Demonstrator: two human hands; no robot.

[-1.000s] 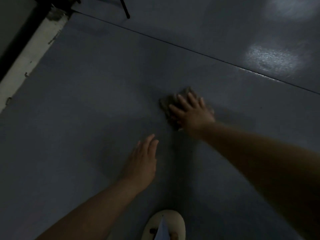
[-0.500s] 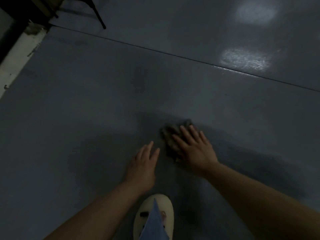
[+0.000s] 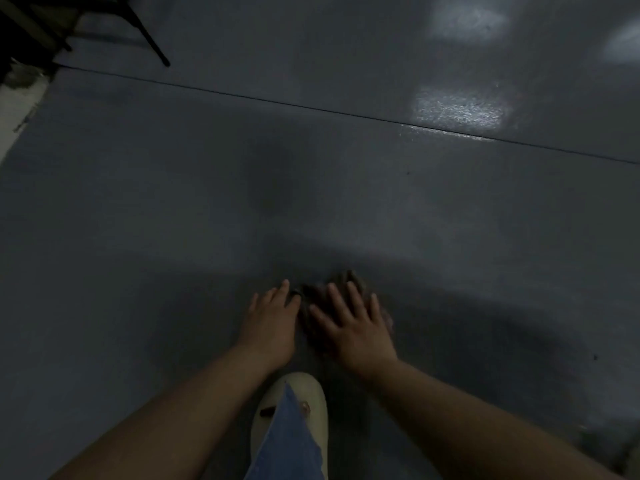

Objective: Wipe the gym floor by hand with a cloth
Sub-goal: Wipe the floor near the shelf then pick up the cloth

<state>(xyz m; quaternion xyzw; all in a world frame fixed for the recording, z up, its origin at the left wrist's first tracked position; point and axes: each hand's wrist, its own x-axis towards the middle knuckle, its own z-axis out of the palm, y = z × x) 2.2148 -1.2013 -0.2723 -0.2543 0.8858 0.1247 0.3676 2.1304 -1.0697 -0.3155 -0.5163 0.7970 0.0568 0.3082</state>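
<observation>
A dark crumpled cloth [image 3: 344, 279] lies on the grey gym floor [image 3: 173, 202], mostly hidden under my right hand [image 3: 353, 323]. That hand presses flat on the cloth with its fingers spread and straight. My left hand [image 3: 272, 322] rests flat on the floor just to the left, fingers straight, its fingertips close to the cloth's left edge. A darker damp streak runs across the floor to the right of the cloth.
My foot in a pale slipper [image 3: 291, 403] and a blue trouser hem stand just behind the hands. Black metal legs of some equipment [image 3: 149, 39] stand at the far left. A white strip [image 3: 14, 109] edges the floor on the left. A thin seam [image 3: 311, 107] crosses the floor.
My right hand has dragged the cloth back towards me, from far out to just in front of my foot. It now sits beside my left hand, which stayed on the floor.
</observation>
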